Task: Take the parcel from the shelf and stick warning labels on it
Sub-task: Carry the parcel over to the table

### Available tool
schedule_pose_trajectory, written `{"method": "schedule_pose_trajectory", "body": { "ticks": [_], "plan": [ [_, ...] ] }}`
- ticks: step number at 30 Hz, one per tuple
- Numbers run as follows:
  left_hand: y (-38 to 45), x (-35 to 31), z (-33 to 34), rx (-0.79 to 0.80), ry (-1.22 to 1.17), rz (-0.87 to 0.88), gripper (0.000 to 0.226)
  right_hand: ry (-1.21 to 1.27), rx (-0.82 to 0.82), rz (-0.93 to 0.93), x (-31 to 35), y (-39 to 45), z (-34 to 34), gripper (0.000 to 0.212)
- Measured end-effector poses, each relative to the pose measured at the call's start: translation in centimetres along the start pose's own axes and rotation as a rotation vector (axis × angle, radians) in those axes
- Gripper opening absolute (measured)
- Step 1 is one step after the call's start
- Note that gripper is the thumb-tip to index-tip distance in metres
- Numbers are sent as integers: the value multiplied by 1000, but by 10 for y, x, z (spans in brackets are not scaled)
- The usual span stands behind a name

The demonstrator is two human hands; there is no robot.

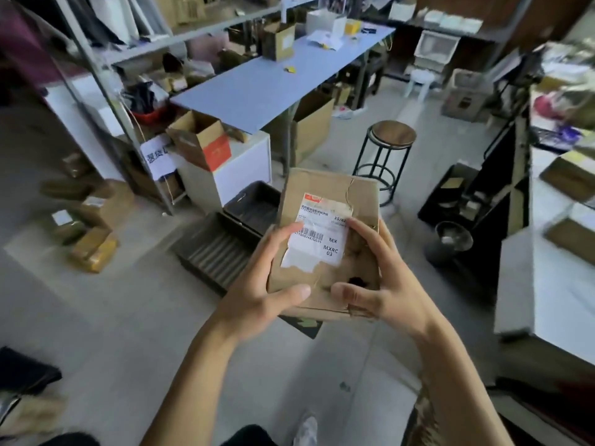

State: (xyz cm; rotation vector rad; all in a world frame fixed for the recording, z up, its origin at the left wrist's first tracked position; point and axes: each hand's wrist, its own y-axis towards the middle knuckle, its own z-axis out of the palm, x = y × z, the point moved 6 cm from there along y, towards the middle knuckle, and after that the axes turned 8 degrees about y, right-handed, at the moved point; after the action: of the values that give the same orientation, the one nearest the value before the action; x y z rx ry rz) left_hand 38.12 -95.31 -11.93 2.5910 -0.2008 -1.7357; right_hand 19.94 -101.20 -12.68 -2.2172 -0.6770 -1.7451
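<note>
Here one worn cardboard parcel (328, 239) is held up in mid-air above the floor, well short of the long blue table (257, 88), carrying one torn white shipping label (318, 233) on its upper face. Two hands grip it: the left hand (257, 284) wraps the parcel's left edge, thumb on the near corner, and the right hand (383, 284) clasps the right edge, fingers curled over the top. One round stool (391, 136) stands beyond.

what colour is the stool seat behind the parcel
Brown wood grain, on a black metal frame; stool seat shows in the head view.
</note>
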Motion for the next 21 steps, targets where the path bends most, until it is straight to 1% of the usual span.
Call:
{"method": "schedule_pose_trajectory", "body": {
  "ticks": [6,12,17,21],
  "plan": [
    [87,9,2,30,-47,-7,71,-42,-20,10,-18,68,-47,100],
    [207,27,3,102,-34,33,70,43,-139,46,-48,149,-97,95],
    [312,33,6,148,-63,53,71,-97,-236,113,-58,222,-152,108],
    [380,34,7,183,-50,74,72,-65,-267,129,-72,272,-185,107]
  ]
}}
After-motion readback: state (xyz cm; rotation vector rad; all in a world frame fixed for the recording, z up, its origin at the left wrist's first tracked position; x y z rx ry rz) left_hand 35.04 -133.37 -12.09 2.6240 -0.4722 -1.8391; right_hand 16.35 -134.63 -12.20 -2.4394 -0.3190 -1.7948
